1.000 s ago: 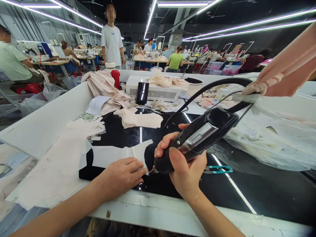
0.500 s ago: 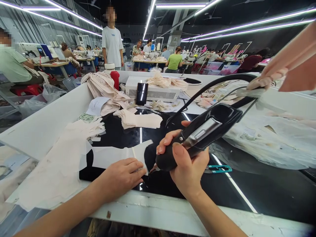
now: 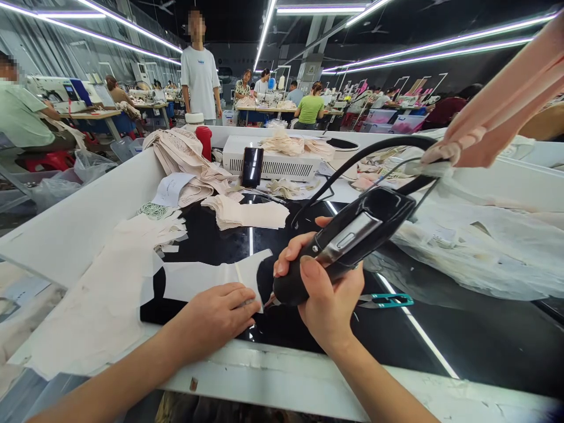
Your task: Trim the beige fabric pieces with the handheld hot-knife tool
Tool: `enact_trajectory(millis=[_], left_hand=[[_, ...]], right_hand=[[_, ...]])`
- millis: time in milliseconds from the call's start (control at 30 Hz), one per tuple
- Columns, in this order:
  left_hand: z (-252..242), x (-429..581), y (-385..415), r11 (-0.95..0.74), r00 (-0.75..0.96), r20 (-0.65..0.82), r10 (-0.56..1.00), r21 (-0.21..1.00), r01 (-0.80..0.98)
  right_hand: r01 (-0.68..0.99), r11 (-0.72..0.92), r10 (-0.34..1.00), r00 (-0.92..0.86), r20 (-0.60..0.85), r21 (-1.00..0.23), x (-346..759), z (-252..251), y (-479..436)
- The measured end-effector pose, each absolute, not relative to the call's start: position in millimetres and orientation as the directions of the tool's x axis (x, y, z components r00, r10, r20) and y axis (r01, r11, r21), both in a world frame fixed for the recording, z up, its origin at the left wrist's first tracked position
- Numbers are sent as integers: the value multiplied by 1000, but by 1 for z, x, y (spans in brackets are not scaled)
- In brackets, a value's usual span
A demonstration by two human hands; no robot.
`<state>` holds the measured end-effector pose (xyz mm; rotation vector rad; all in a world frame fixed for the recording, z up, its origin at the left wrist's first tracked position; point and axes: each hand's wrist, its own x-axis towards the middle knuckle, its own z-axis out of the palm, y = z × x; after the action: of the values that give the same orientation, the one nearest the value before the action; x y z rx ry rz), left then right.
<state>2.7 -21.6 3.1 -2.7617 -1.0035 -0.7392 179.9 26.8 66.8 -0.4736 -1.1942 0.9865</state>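
Note:
My left hand (image 3: 220, 314) lies flat, fingers stretched out, on a thin white cut piece (image 3: 194, 279) spread over the glossy black tabletop. My right hand (image 3: 326, 288) is wrapped round a black corded hand tool (image 3: 348, 241) with a silver lever on its side. The tool is tilted, its rounded end low beside the right edge of the white piece; its working tip is mostly hidden. From its upper end a black cord (image 3: 374, 144) arches away, tied to a hanging strip of pink cloth (image 3: 489, 129). Just right of my right hand lie teal thread snips (image 3: 390, 300).
A stack of beige cut pieces (image 3: 251, 212) lies ahead, with a phone (image 3: 252, 167) leaning against a white vented box (image 3: 286, 167). Pale fabric (image 3: 97, 288) is heaped on the left, and a clear plastic bag (image 3: 476, 247) on the right. A standing person (image 3: 200, 79) faces the table.
My right hand and the tool have shifted slightly left, and the pink strip and cord have swung left with them. My left hand stays on the white piece.

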Motion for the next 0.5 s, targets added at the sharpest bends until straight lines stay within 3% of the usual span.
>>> enact_trajectory(millis=[500], left_hand=[[4,3,-22,-774,658,482,578,67,630]], right_hand=[[-368,519,838,39,545,-771,177,67,26]])
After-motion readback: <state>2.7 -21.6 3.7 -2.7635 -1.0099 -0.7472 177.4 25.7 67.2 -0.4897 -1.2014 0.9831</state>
